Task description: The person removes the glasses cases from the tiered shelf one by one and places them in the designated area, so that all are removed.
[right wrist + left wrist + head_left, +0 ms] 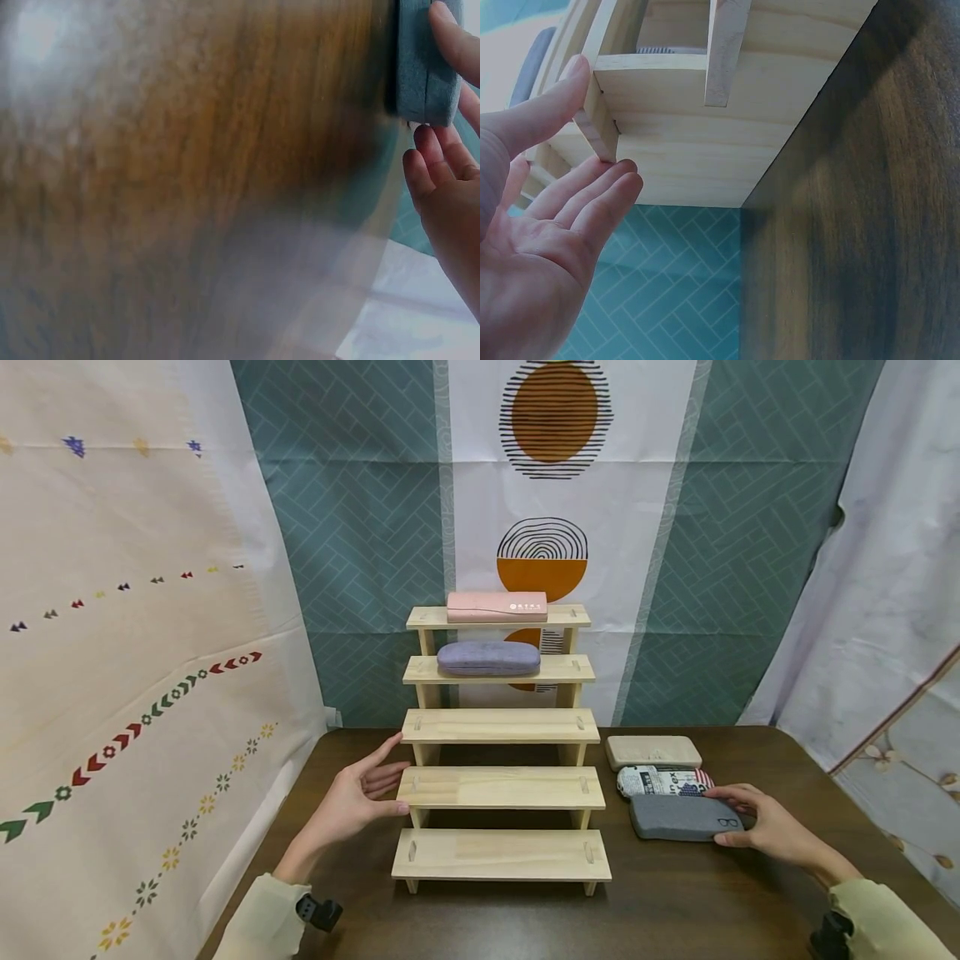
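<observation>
A five-tier wooden stand (pixel 501 787) stands on the table, with a pink glasses case (pixel 497 612) on its top tier and a purple glasses case (pixel 488 659) on the tier below. My left hand (pixel 360 793) is at the stand's left side, its thumb and fingers spanning the end of one tier (pixel 596 127) in the left wrist view. To the right lies a grey glasses case (pixel 671 818) with a small spectacles print. My right hand (pixel 765 822) holds that case by its right end, thumb at the near side and fingers at the far side.
Behind the grey case lie a newsprint-patterned case (pixel 660 781) and a cream case (pixel 652 750), close together on the dark wooden table (pixel 495 922). Patterned cloths hang at the left (pixel 150 610), back (pixel 352 527) and right (pixel 862 635).
</observation>
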Tool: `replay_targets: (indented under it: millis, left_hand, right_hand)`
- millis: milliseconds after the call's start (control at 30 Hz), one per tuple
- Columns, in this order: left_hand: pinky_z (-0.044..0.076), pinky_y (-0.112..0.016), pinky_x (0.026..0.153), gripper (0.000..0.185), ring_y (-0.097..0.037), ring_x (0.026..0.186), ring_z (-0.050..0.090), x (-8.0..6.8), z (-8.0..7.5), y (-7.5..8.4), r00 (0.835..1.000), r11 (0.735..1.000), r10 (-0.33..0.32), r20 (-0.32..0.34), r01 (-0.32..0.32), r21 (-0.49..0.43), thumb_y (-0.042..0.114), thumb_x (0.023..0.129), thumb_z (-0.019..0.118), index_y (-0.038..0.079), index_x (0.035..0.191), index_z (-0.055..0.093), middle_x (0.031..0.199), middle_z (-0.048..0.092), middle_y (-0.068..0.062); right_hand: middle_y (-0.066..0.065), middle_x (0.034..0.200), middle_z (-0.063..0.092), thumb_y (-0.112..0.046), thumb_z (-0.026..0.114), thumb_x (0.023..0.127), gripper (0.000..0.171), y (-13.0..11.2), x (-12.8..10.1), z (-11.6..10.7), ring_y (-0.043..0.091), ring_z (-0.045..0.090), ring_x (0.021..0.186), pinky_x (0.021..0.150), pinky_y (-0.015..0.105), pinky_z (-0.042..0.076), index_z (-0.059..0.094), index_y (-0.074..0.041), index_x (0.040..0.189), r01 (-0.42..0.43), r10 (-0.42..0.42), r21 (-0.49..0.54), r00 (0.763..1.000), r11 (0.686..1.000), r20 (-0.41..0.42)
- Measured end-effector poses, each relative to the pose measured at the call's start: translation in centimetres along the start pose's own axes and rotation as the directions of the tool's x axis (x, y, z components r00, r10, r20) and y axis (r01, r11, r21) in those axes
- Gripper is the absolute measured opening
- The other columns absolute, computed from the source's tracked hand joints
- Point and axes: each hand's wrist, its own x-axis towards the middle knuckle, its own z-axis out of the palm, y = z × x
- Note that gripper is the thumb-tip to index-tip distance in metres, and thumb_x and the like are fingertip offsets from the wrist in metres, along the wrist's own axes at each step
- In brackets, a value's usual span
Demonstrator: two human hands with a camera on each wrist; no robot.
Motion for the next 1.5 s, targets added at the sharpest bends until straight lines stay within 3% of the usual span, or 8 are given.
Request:
replay_targets:
  millis: [167,533,1000,1500]
  left_hand:
    - [0.045,-0.06,0.107,0.108,-0.042,0.136,0.055,0.0,-0.01,0.01,1.0,1.0,0.0,0.0,0.0,0.002,-0.001,0.079,0.091,0.022,0.167,0.033,0.148,0.055,-0.028]
    - [0.046,-0.059,0.107,0.107,-0.042,0.136,0.056,-0.01,-0.03,-0.13,1.0,1.0,-0.001,0.004,0.001,0.006,-0.001,0.079,0.091,0.022,0.167,0.034,0.147,0.055,-0.028]
    - [0.045,-0.059,0.107,0.108,-0.041,0.135,0.056,0.03,-0.05,-0.04,1.0,1.0,0.0,0.001,0.0,0.004,0.0,0.079,0.091,0.024,0.167,0.034,0.147,0.056,-0.027]
    - [0.045,-0.06,0.107,0.107,-0.042,0.135,0.056,-0.01,-0.05,-0.11,1.0,1.0,0.005,0.002,-0.005,0.004,-0.001,0.08,0.091,0.023,0.167,0.034,0.147,0.056,-0.027]
  right_hand:
    - [0.016,0.126,0.061,-0.013,0.097,0.075,0.063,0.38,-0.17,-0.11,0.0,0.055,0.107,0.086,0.012,0.047,0.069,0.0,0.13,0.011,-0.011,0.0,1.0,1.0,-0.024]
    - [0.017,0.126,0.061,-0.017,0.095,0.078,0.064,0.11,-0.32,-0.17,0.004,0.058,0.105,0.083,0.02,0.053,0.068,0.001,0.133,-0.072,0.072,-0.003,0.997,0.997,0.019]
    - [0.018,0.125,0.061,-0.012,0.095,0.077,0.062,0.04,-0.04,-0.3,0.0,0.059,0.103,0.081,0.017,0.053,0.067,0.003,0.131,-0.024,0.024,0.03,1.0,0.999,-0.007]
    - [0.018,0.128,0.06,-0.01,0.094,0.079,0.062,0.6,-0.15,-0.41,0.002,0.059,0.106,0.082,0.019,0.054,0.066,0.003,0.133,-0.037,0.037,0.046,0.999,0.998,-0.002]
